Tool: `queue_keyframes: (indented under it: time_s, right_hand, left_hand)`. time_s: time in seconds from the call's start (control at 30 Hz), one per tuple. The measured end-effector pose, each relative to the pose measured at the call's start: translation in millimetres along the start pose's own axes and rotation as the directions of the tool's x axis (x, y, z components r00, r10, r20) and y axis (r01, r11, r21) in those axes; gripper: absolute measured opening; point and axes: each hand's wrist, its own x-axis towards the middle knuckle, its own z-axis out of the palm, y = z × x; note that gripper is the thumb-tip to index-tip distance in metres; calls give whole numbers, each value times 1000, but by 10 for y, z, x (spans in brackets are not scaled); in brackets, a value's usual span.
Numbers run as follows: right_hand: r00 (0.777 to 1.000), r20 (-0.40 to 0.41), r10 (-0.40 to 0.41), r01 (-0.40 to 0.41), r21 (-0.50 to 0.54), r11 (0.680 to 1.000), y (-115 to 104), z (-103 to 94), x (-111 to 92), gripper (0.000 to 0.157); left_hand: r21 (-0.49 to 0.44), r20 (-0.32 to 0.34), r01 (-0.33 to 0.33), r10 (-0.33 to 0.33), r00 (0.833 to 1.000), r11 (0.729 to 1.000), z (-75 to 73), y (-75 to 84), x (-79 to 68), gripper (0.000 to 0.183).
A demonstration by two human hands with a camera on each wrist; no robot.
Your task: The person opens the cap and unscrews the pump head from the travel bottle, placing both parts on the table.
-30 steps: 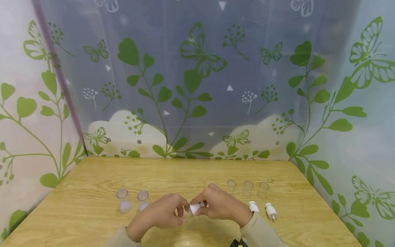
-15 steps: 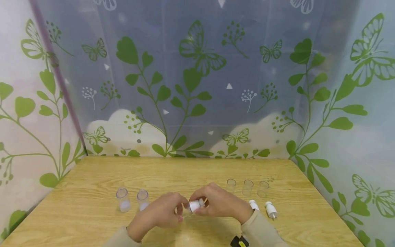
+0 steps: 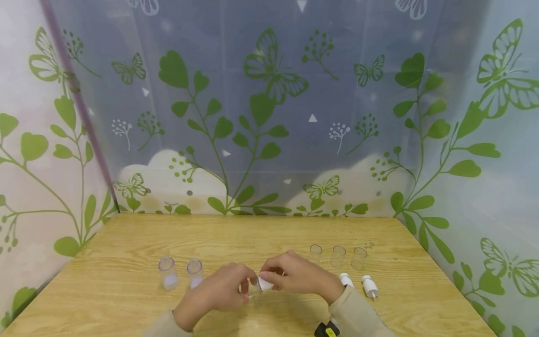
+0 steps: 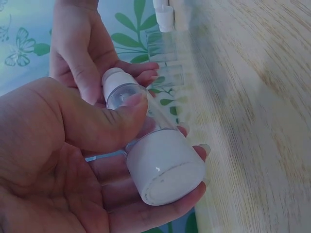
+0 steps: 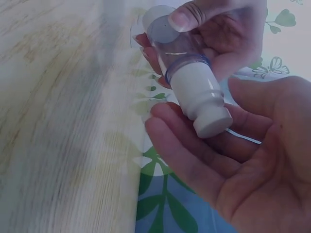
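Observation:
My left hand (image 3: 223, 288) grips a small clear pump bottle (image 4: 165, 167) with a white bottom, thumb over its transparent wall. The bottle lies tilted between both hands above the table. On its upper end sits a white pump top (image 5: 194, 90) with a stepped neck. My right hand (image 3: 303, 278) holds this top between thumb and fingers, the thumb along its side and the fingers spread loosely beneath. In the head view the fingers hide most of the bottle.
Two clear bottles (image 3: 168, 276) with whitish bottoms stand on the wooden table (image 3: 252, 229) at left. At right are three clear caps (image 3: 338, 257) in a row and two white pump tops (image 3: 370, 286). A patterned curtain (image 3: 269, 140) surrounds the table.
The right fingers have shifted around the pump top, the thumb now lying further over it. The left hand and bottle have stayed nearly in place.

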Motion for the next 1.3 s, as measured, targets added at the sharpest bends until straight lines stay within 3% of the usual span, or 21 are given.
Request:
queue_keyframes:
  time_s: [0.73, 1.3]
  right_hand:
    - [999, -24, 39, -39, 26, 999, -45, 28, 8, 11]
    - [998, -58, 32, -30, 30, 999, -50, 40, 4, 13]
  left_hand:
    - [-11, 11, 17, -17, 1000, 1000, -15, 12, -4, 30]
    - [-16, 24, 53, -52, 998, 998, -35, 28, -3, 29]
